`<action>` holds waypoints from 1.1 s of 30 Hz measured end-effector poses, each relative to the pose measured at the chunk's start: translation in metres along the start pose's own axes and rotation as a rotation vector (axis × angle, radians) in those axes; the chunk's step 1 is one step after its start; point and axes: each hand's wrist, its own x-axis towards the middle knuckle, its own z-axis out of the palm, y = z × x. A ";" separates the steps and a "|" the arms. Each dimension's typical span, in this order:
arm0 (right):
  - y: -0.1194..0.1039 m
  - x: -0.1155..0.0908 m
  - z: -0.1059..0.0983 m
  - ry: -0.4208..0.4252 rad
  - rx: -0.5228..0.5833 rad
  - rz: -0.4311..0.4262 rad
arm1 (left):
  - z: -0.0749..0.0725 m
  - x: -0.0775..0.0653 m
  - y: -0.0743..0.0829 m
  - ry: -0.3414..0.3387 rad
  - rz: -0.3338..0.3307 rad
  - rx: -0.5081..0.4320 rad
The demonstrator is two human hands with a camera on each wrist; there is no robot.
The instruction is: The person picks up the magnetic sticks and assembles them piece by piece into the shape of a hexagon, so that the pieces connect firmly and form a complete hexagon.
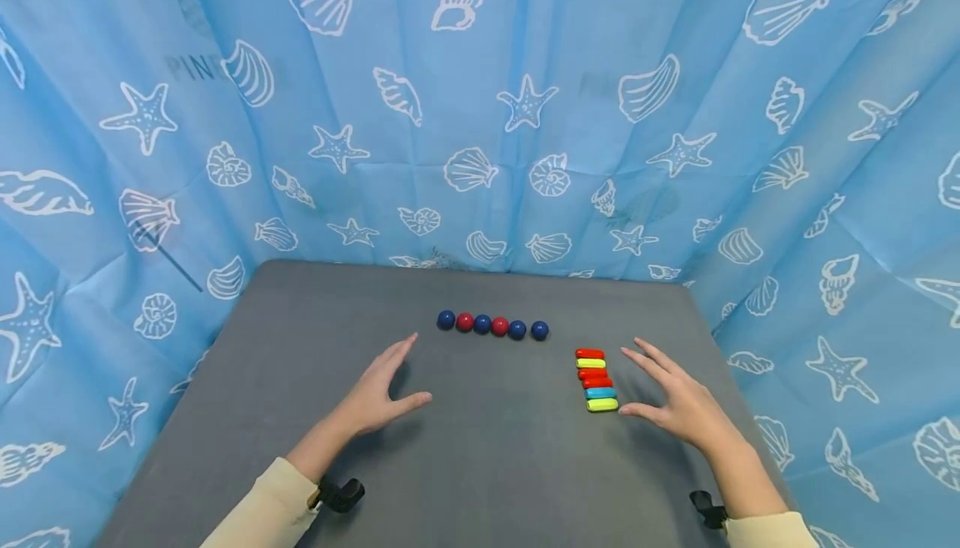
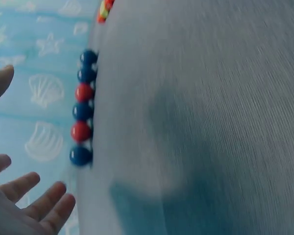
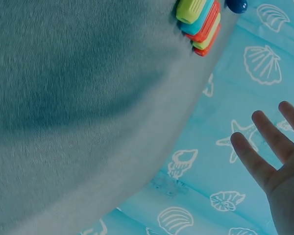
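Note:
A row of small glossy balls, blue ones [image 1: 482, 324] and red ones [image 1: 500, 327], runs across the back half of the table, the rightmost blue ball [image 1: 539, 330] set slightly apart. To their right, short coloured sticks lie stacked in a column: red [image 1: 597, 383], yellow-green [image 1: 602, 404] and blue [image 1: 600, 394]. My left hand [image 1: 378, 394] hovers over the table, left of and nearer than the balls, fingers extended and thumb apart. Just right of the sticks, my right hand [image 1: 678, 398] is held with fingers spread, nothing in it. Both wrist views show loose, extended fingers.
The dark grey table [image 1: 487, 465] has its back edge against a blue curtain [image 1: 480, 114] with white shell and starfish prints, which also hangs along both sides. Black straps with small devices [image 1: 341, 495] sit on both wrists, below cream sleeves [image 1: 262, 510].

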 end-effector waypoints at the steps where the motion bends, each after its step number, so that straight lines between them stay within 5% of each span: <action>1: -0.001 0.000 0.002 0.005 0.011 0.000 | 0.003 0.003 0.004 -0.014 -0.010 -0.030; 7: -0.002 -0.001 0.008 0.002 0.083 0.015 | 0.028 0.021 0.022 -0.013 -0.064 -0.204; 14: -0.003 -0.002 0.017 0.038 0.133 -0.068 | 0.061 0.037 0.042 0.051 -0.018 -0.348; 22: -0.005 0.002 0.030 0.076 0.138 -0.144 | 0.092 0.064 0.059 0.071 0.004 -0.351; 33: -0.004 -0.006 0.043 0.047 0.183 -0.098 | 0.137 0.109 0.077 0.131 -0.047 -0.358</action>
